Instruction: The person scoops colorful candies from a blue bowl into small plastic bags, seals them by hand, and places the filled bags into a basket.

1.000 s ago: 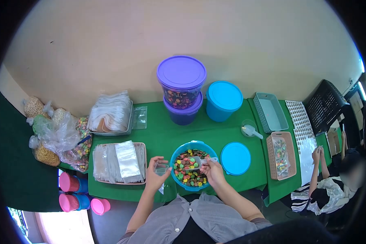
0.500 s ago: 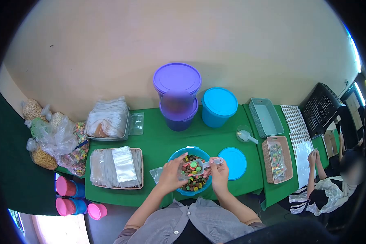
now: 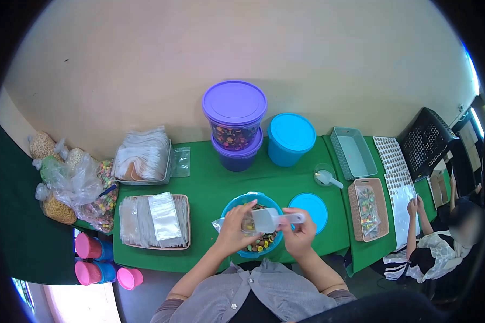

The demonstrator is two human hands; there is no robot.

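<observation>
My left hand (image 3: 233, 229) is closed on a clear plastic bag (image 3: 248, 222), holding its mouth over the blue tub (image 3: 275, 201). My right hand (image 3: 300, 236) grips the handle of a white scoop (image 3: 265, 220). The scoop is tipped over toward the bag, so its pale underside faces up and its inside is hidden. Below both hands, colourful candies (image 3: 260, 246) in brown, yellow, green and pink lie in the tub. A round blue lid (image 3: 312, 212) rests on the green cloth beside my right hand.
Two baskets of clear bags (image 3: 167, 215) stand to the left, beyond them bagged snacks (image 3: 105, 194). Purple tubs (image 3: 234, 102) and a lidded blue tub (image 3: 291, 140) stand at the back. To the right are a basket of filled packets (image 3: 367, 210) and another person (image 3: 434, 253).
My right hand has turned the scoop over toward the bag in my left hand. The candies seen in the scoop before are out of sight.
</observation>
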